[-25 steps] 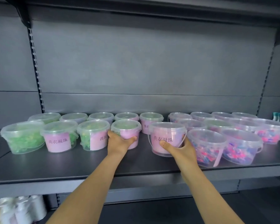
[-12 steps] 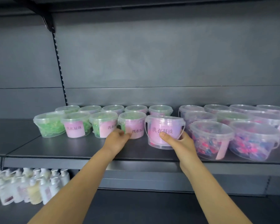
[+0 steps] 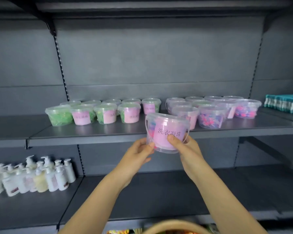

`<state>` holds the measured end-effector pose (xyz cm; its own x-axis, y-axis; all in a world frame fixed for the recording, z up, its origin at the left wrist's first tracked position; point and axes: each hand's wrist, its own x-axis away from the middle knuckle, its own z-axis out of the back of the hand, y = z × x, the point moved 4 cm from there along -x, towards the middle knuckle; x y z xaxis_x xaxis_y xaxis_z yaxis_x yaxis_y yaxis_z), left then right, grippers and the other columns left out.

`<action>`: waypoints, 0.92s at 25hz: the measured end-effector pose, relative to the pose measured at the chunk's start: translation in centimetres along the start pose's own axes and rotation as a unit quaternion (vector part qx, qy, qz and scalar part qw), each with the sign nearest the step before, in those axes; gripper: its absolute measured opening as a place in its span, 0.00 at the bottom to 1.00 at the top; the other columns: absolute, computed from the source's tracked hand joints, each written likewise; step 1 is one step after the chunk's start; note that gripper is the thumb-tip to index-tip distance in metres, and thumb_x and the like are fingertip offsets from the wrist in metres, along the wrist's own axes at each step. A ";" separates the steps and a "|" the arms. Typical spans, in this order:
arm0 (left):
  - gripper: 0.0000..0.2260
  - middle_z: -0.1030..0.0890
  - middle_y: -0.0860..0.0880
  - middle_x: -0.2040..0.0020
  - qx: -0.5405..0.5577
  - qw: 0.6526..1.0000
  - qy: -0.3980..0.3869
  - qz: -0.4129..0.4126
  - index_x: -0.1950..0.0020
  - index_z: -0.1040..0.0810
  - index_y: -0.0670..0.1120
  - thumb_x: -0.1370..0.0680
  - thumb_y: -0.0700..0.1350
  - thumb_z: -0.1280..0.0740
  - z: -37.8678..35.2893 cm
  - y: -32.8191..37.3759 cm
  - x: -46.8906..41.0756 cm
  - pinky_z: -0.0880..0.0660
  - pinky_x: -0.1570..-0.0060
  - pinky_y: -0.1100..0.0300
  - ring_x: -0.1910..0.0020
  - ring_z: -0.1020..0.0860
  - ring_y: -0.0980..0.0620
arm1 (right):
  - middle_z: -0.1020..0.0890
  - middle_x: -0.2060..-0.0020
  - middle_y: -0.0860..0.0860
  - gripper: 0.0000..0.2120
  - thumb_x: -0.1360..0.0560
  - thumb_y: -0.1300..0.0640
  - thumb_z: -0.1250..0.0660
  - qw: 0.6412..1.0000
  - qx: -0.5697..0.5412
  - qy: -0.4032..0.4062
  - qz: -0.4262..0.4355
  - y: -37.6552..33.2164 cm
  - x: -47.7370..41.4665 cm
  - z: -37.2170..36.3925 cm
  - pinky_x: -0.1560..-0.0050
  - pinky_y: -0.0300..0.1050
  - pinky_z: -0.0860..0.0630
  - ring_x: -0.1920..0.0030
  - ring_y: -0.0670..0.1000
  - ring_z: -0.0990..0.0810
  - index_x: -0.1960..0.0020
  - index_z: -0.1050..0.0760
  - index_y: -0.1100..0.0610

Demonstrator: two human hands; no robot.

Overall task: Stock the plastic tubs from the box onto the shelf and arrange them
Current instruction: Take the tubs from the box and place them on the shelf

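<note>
A pink-labelled plastic tub (image 3: 166, 132) is held upright just before the shelf (image 3: 91, 133) edge, left hand (image 3: 139, 152) pinching its lower left side, right hand (image 3: 187, 147) gripping its right, the gap between green tubs (image 3: 57, 117) and multicoloured tubs (image 3: 210, 119) straight behind it

- White plastic pump bottles (image 3: 32, 176) stand upright in a tight cluster at the left end of the lower dark grey metal shelf board (image 3: 142, 196); 1 pale yellow bottle (image 3: 41, 182) stands among them.
- Teal-and-white striped packs (image 3: 284, 103) sit in a row at the far right, in the neighbouring bay.
- A matte dark grey back panel (image 3: 159, 61) fills the wall.
- 2 slotted metal uprights run down it, 1 on the left (image 3: 62, 70) and 1 on the right (image 3: 256, 65).
- A black angled bracket (image 3: 46, 19) sits at the top left.
- Brightly coloured packets (image 3: 118, 231) show at the bottom edge, too blurred to identify.
</note>
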<state>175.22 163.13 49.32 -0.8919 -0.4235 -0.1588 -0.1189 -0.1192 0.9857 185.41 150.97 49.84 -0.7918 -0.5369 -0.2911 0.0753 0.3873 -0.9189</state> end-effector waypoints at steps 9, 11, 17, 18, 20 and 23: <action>0.12 0.22 0.54 0.47 0.079 0.996 -0.034 -0.018 0.39 0.29 0.46 0.21 0.47 0.38 -12.1 1.4 8.1 0.25 0.47 0.65 0.46 0.23 0.58 | 0.16 0.52 0.49 0.21 0.40 0.55 0.22 0.998 0.039 0.044 0.024 -6.4 11.4 8.1 0.43 0.42 0.26 0.48 0.48 0.19 0.49 0.23 0.53; 0.09 0.22 0.56 0.50 0.073 0.996 -0.041 -0.022 0.42 0.28 0.48 0.21 0.47 0.38 -15.2 1.8 8.8 0.26 0.47 0.66 0.48 0.23 0.61 | 0.16 0.53 0.48 0.20 0.39 0.55 0.24 0.997 0.052 0.054 0.026 -7.8 12.7 11.0 0.44 0.41 0.25 0.49 0.47 0.18 0.49 0.23 0.53; 0.11 0.23 0.50 0.41 0.074 0.996 -0.053 -0.020 0.41 0.28 0.47 0.22 0.48 0.36 -26.3 2.0 8.8 0.25 0.48 0.67 0.41 0.24 0.55 | 0.16 0.51 0.48 0.23 0.41 0.52 0.23 0.995 0.077 0.061 0.026 -11.7 15.2 21.4 0.42 0.43 0.26 0.48 0.48 0.19 0.48 0.23 0.53; 0.12 0.23 0.49 0.40 0.080 0.995 -0.051 -0.022 0.40 0.28 0.47 0.22 0.48 0.37 -28.4 2.2 8.6 0.25 0.49 0.68 0.41 0.24 0.56 | 0.16 0.51 0.49 0.23 0.41 0.52 0.23 0.994 0.082 0.062 0.028 -12.5 15.1 23.3 0.43 0.43 0.26 0.47 0.49 0.19 0.47 0.23 0.53; 0.13 0.23 0.49 0.39 0.082 0.995 -0.042 -0.027 0.39 0.28 0.47 0.22 0.49 0.37 -32.5 2.6 8.0 0.25 0.50 0.69 0.42 0.24 0.57 | 0.17 0.50 0.49 0.23 0.41 0.52 0.25 0.994 0.087 0.062 0.030 -14.1 14.9 27.3 0.45 0.42 0.25 0.47 0.49 0.19 0.47 0.24 0.53; 0.16 0.23 0.51 0.38 0.089 0.995 -0.031 -0.029 0.37 0.28 0.46 0.22 0.50 0.37 -37.7 3.1 7.2 0.24 0.49 0.69 0.40 0.24 0.57 | 0.17 0.49 0.49 0.24 0.43 0.50 0.26 0.994 0.088 0.061 0.031 -15.7 14.5 32.1 0.44 0.43 0.25 0.46 0.49 0.19 0.47 0.24 0.53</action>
<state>184.86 125.90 49.15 -0.9061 -0.3627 -0.2176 -0.2412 0.0205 0.9703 192.22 113.06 51.52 -0.8489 -0.4171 -0.3248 0.2228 0.2748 -0.9353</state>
